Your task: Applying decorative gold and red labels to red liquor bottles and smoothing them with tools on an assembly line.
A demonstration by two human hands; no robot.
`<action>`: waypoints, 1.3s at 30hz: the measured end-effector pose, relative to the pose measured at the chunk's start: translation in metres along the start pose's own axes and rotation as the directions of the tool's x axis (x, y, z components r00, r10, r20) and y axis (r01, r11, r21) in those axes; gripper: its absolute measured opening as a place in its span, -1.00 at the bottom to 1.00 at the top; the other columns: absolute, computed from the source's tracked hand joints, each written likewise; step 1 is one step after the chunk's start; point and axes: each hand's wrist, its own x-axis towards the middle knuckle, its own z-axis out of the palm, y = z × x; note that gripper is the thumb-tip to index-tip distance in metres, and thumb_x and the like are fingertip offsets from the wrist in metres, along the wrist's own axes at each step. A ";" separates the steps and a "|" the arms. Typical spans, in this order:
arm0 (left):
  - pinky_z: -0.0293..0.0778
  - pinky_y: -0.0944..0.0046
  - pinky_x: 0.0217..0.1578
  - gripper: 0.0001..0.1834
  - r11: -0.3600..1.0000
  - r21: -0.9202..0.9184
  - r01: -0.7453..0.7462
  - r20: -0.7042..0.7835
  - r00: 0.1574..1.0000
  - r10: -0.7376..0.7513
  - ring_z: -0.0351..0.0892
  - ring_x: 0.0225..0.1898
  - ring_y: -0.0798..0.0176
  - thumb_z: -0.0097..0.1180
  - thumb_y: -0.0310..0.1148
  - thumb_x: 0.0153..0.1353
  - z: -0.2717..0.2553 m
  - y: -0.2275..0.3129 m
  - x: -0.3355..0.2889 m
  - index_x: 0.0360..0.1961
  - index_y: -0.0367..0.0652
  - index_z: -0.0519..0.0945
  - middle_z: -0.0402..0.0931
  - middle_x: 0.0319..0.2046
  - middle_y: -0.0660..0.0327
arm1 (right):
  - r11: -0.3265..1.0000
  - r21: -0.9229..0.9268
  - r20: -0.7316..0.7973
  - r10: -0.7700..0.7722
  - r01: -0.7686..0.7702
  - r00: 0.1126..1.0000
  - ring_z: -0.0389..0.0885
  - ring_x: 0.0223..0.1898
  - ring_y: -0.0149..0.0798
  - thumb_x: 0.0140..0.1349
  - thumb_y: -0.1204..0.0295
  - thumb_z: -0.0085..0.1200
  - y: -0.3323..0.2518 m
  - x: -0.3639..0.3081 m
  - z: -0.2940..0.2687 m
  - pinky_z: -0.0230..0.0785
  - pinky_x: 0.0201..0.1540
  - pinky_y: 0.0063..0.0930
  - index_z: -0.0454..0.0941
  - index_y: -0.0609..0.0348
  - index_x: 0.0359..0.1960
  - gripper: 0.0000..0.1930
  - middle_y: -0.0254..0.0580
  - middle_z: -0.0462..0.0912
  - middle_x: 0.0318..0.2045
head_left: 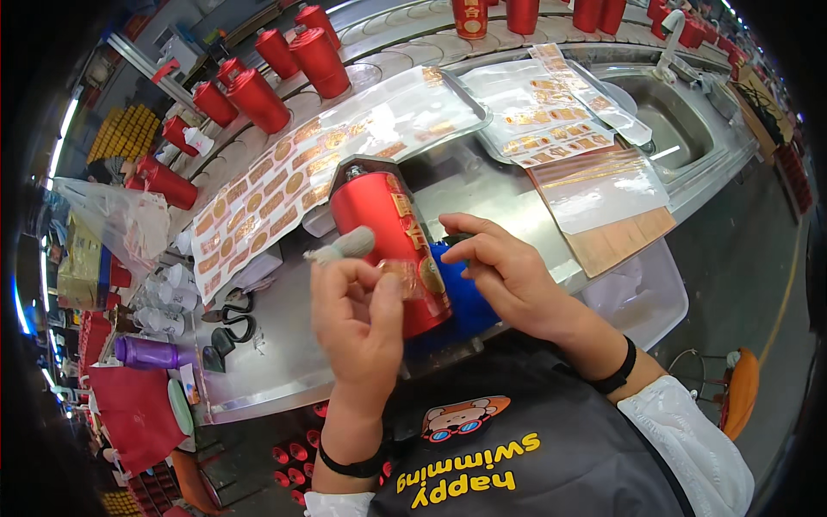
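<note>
Looking down in the head view, I have my left fingers (pixel 390 306) pinched on a small clear gold-printed sticker (pixel 398 274), a pale cloth cover (pixel 351 243) over one fingertip. Behind it, a shiny red cylindrical bottle with gold markings (pixel 366 207) lies tilted over the steel counter (pixel 280 345); whether sticker and bottle touch, I cannot tell. My right fingers (pixel 479 250) are loosely spread and curled just beside the bottle's right side, apparently holding nothing. I'd judge that the sticker wants a light grip by its edge, held square and untwisted, then smoothed from the middle outward against creases, with the bottle kept steady.
</note>
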 end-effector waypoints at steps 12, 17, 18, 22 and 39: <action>0.38 0.48 -0.41 -0.91 0.938 -0.132 0.320 -0.001 0.946 -0.323 0.43 -0.48 0.47 0.05 -0.45 0.30 -0.026 -0.015 -0.021 -0.30 -0.23 0.42 0.43 -0.47 0.29 | 0.999 -0.004 -0.091 -0.053 0.052 0.994 0.41 0.11 0.12 0.16 0.49 0.11 0.003 0.017 0.028 0.25 0.17 -0.16 0.47 0.24 -0.35 -0.90 0.19 0.42 0.03; 0.27 0.51 -0.47 -0.89 0.921 -0.209 0.329 -0.017 0.941 -0.339 0.37 -0.51 0.53 0.09 -0.47 0.27 -0.027 -0.025 -0.026 -0.39 -0.25 0.44 0.30 -0.36 0.32 | 0.999 -0.011 -0.092 -0.052 0.051 0.994 0.41 0.10 0.12 0.18 0.44 0.14 0.003 0.018 0.031 0.26 0.15 -0.16 0.46 0.24 -0.36 -0.86 0.18 0.41 0.01; 0.26 0.51 -0.45 -0.88 0.940 -0.143 0.309 -0.030 0.948 -0.316 0.34 -0.49 0.54 0.09 -0.47 0.27 -0.027 -0.028 -0.027 -0.39 -0.25 0.44 0.29 -0.36 0.33 | 0.999 -0.012 -0.094 -0.044 0.043 0.995 0.41 0.10 0.11 0.19 0.41 0.16 0.004 0.018 0.031 0.26 0.15 -0.16 0.46 0.24 -0.36 -0.83 0.17 0.40 0.01; 0.22 0.51 -0.42 -0.87 0.951 -0.096 0.293 -0.045 0.954 -0.298 0.26 -0.44 0.56 0.10 -0.48 0.26 -0.027 -0.031 -0.026 -0.41 -0.25 0.43 0.25 -0.37 0.35 | 0.998 -0.047 -0.105 -0.046 0.041 0.993 0.41 0.09 0.11 0.20 0.33 0.21 0.004 0.021 0.034 0.26 0.14 -0.17 0.45 0.23 -0.37 -0.76 0.16 0.39 -0.01; 0.23 0.45 -0.37 -0.87 0.969 -0.076 0.234 -0.068 0.969 -0.239 0.24 -0.40 0.45 0.10 -0.48 0.23 -0.024 -0.040 -0.029 -0.43 -0.26 0.43 0.24 -0.39 0.28 | 0.992 -0.124 -0.112 -0.023 0.009 0.993 0.42 0.00 0.06 0.12 0.35 0.27 -0.002 0.028 0.039 0.32 0.05 -0.23 0.39 0.22 -0.40 -0.71 0.11 0.34 -0.06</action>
